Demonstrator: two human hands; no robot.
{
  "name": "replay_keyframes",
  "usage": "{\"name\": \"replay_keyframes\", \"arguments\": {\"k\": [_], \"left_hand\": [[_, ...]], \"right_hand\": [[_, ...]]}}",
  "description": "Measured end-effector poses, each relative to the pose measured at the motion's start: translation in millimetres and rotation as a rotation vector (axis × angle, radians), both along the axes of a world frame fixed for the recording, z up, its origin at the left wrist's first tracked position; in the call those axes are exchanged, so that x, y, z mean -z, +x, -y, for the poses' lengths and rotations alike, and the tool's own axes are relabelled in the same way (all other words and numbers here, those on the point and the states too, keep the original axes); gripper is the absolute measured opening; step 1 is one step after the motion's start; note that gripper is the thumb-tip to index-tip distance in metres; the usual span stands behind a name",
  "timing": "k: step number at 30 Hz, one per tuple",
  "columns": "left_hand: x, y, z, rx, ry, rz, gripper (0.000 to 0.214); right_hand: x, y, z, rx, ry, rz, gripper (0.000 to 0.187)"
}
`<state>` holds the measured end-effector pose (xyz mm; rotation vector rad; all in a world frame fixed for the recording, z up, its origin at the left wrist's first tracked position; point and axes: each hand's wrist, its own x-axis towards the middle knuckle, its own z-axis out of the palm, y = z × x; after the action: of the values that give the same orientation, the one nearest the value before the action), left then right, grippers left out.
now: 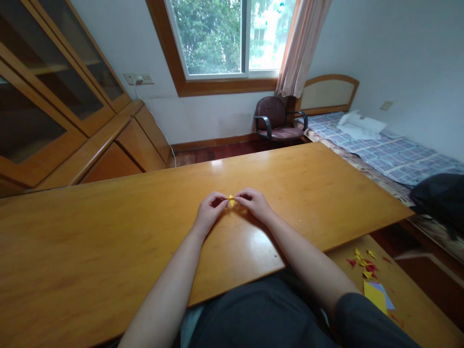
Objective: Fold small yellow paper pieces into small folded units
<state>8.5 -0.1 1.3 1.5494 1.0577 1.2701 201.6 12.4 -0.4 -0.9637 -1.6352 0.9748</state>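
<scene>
A small yellow origami crane [231, 200] is held between my two hands, just above the wooden table [119, 232]. My left hand [212, 209] pinches its left end between thumb and fingertips. On the other side, my right hand [255, 203] pinches its right end in the same way. The folded paper's middle shows as a pointed diamond shape between the fingertips. Its outer ends are hidden by my fingers.
On a lower surface to the right lie several red and yellow folded paper pieces [367, 263] and a yellow paper sheet [375, 296] over a purple one. Beyond the table stand an armchair [273, 116], a bed [391, 150] and a wooden cabinet [97, 159].
</scene>
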Motion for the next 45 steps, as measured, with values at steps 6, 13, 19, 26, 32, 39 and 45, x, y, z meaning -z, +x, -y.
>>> {"name": "replay_keyframes", "arguments": {"k": [6, 13, 19, 26, 32, 39, 45], "left_hand": [[-3.5, -2.6, 2.8, -0.058, 0.136, -0.131, 0.016], [-7.2, -3.6, 3.6, -0.047, 0.257, -0.252, 0.012], [-8.5, -2.7, 4.7, -0.047, 0.317, -0.321, 0.011], [-5.2, -2.7, 3.3, -0.065, 0.338, -0.382, 0.007], [-6.1, -2.7, 4.0, -0.092, 0.305, -0.368, 0.007], [-5.0, -1.1, 3.5, -0.101, 0.263, -0.35, 0.008], [-1.6, -0.1, 1.9, -0.091, 0.165, -0.297, 0.011]], "right_hand": [[-2.9, 1.6, 1.0, -0.008, 0.028, 0.051, 0.024], [-3.4, 3.0, 0.6, -0.011, 0.057, 0.096, 0.021], [-2.0, 2.9, 0.2, -0.021, 0.062, 0.094, 0.018], [0.8, 1.0, -0.5, -0.023, 0.03, 0.069, 0.017], [3.6, -0.6, -0.4, -0.046, -0.026, 0.0, 0.021], [2.9, -5.4, 4.6, -0.1, -0.016, -0.003, 0.034], [2.7, -4.9, 4.1, -0.152, 0.057, 0.038, 0.034]]}}
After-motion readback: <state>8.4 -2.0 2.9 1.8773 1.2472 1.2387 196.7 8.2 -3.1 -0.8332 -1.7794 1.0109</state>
